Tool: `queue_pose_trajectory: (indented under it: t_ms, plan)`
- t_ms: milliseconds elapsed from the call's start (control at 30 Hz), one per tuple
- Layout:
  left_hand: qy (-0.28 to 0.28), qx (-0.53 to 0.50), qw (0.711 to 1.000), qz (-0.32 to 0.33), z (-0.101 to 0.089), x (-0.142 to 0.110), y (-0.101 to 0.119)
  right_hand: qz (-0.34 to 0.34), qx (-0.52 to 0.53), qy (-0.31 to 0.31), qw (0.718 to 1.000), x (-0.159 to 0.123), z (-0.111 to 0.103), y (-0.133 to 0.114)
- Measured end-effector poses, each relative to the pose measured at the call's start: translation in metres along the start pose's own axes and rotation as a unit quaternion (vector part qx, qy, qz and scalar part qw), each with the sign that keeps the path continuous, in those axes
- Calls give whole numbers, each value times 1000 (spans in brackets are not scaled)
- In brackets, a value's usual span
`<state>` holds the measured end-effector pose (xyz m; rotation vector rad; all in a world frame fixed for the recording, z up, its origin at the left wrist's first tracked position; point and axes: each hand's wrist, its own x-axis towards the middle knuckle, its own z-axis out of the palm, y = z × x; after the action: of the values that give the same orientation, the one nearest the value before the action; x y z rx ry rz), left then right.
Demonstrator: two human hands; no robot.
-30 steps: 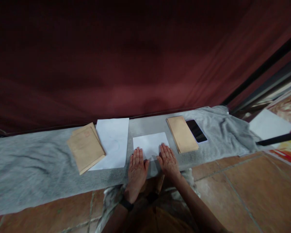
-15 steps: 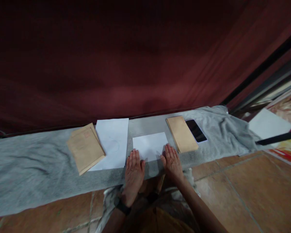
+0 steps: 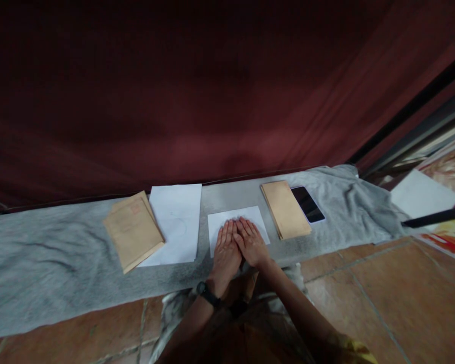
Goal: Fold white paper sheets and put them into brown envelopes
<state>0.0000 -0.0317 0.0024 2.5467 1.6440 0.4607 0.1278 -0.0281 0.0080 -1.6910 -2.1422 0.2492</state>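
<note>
A white sheet of paper point(image 3: 217, 222), about half the size of the larger sheets beside it, lies on the grey cloth in front of me; whether it is folded I cannot tell. My left hand point(image 3: 227, 253) rests flat on its middle, fingers stretched out. Beside it, touching, my right hand point(image 3: 251, 243) also lies flat on the paper, palm down. Both hands hide the paper's near middle part. A dark watch point(image 3: 208, 294) is on my left wrist.
Brown envelopes point(image 3: 136, 232) overlap larger white paper point(image 3: 178, 217) on the left. More brown envelopes point(image 3: 286, 210) and a phone point(image 3: 308, 203) lie to the right. Grey cloth point(image 3: 60, 268) covers the narrow bench. A dark red curtain point(image 3: 220, 126) hangs behind; tiled floor point(image 3: 349, 283) shows below.
My hands first slid apart toward the side edges of the small paper. Now they have come together over its middle, still flat. The envelopes and phone have stayed put.
</note>
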Motion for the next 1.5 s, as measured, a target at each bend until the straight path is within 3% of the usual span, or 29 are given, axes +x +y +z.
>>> queue_pose_trajectory:
  t_ms: [167,600,833,1233,1500]
  plan:
    - [-29,12,999,-25,4,9,-7,17,-32,-3,999,7,9,9]
    - [26,22,996,-86,-4,7,-30,61,-82,44,994,10,12,29]
    - [58,20,992,-108,-7,0,-28,73,-94,88,989,0,16,37]
    - [65,23,990,-124,-14,-14,-29,99,-101,94,985,-14,10,40]
    - [54,5,995,-78,-14,1,-21,88,-62,64,992,-1,2,32]
